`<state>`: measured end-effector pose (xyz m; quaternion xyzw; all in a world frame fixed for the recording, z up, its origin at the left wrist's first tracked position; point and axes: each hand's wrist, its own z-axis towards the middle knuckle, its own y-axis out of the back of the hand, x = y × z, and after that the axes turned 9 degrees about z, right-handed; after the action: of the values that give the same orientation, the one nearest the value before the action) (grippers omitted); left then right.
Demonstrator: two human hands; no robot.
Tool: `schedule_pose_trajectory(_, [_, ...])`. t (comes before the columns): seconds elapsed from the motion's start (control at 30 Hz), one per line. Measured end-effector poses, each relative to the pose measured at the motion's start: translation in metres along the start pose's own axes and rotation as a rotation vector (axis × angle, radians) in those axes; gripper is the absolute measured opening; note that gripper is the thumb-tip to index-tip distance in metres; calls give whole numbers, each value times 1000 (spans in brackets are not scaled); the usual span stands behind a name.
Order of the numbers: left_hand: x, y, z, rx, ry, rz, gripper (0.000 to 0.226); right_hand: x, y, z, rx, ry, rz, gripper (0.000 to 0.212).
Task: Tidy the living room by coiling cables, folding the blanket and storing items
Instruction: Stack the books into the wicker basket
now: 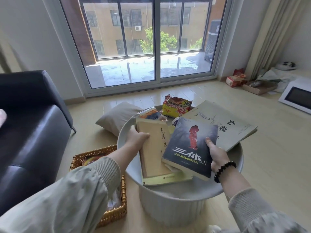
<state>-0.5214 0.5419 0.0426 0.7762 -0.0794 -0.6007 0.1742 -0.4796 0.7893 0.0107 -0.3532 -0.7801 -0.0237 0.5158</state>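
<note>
The storing looks only partly done: books and a snack packet (176, 106) lie heaped on the round desk (176, 192), a pillow (116, 118) lies on the floor at ten o'clock from it, and the wicker basket (94, 153) at eight o'clock already holds something. No cable or blanket shows in this view, so I cannot judge those steps. The hands are apart, each clamped on a book. The left hand (138, 137) grips the left edge of a cream book (151, 148) at nine o'clock on the desk. The right hand (217, 154) pinches a dark book (188, 148) at its right edge, thumb on the cover, the book lying tilted across the cream one. A large pale book (223, 123) overhangs the rim at two o'clock.
</note>
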Motion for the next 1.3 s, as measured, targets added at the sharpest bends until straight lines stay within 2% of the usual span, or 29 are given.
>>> schedule_pose_trajectory(0.1, [-17, 18, 1, -134, -120, -52, 31, 7, -2, -3, 49, 65, -96, 31])
schedule_pose_trajectory(0.2, [-33, 33, 4, -186, -130, -187, 24, 10, -8, -6, 136, 114, -214, 27])
schedule_pose_trajectory(0.27, [-38, 41, 4, -182, -97, -286, 28, 7, -14, -6, 195, 123, -297, 29])
schedule_pose_trajectory(0.33, [-41, 49, 4, -139, -52, -405, 33, 1, -21, -6, 233, 121, -337, 28])
schedule_pose_trajectory(0.43, [-45, 54, -2, -36, -9, -521, 19, -8, -32, -4, 244, 132, -398, 34])
schedule_pose_trajectory(0.57, [-36, 51, -8, 82, 29, -556, 29, -17, -43, 1, 275, 130, -489, 50])
schedule_pose_trajectory(0.73, [-21, 32, 5, 152, 172, -602, 29, -20, -50, 8, 306, 23, -607, 58])
schedule_pose_trajectory(0.8, [-11, 16, 4, 211, 280, -605, 28, -18, -47, 16, 300, 6, -656, 73])
schedule_pose_trajectory(0.87, [3, -3, 3, 195, 320, -484, 25, -13, -42, 20, 281, -46, -597, 72])
schedule_pose_trajectory(0.9, [11, -12, 6, 132, 292, -359, 27, -9, -39, 21, 256, -75, -577, 72])
schedule_pose_trajectory(0.97, [18, -23, 6, -3, 180, -33, 37, -5, -34, 25, 242, -116, -551, 73])
schedule_pose_trajectory(1.03, [18, -24, 4, -45, 92, 210, 44, -5, -34, 23, 243, -156, -560, 68])
schedule_pose_trajectory(1.13, [21, -19, 8, -58, 107, 573, 64, -8, -37, 20, 261, -204, -609, 56])
schedule_pose_trajectory(1.2, [23, -16, 6, -2, 183, 555, 71, -8, -39, 15, 306, -192, -651, 59])
schedule_pose_trajectory(1.23, [24, -15, 6, 39, 225, 473, 71, -8, -39, 15, 325, -172, -693, 69])
schedule_pose_trajectory(1.3, [23, -15, 5, 101, 273, 342, 68, -14, -39, 24, 336, -124, -787, 106])
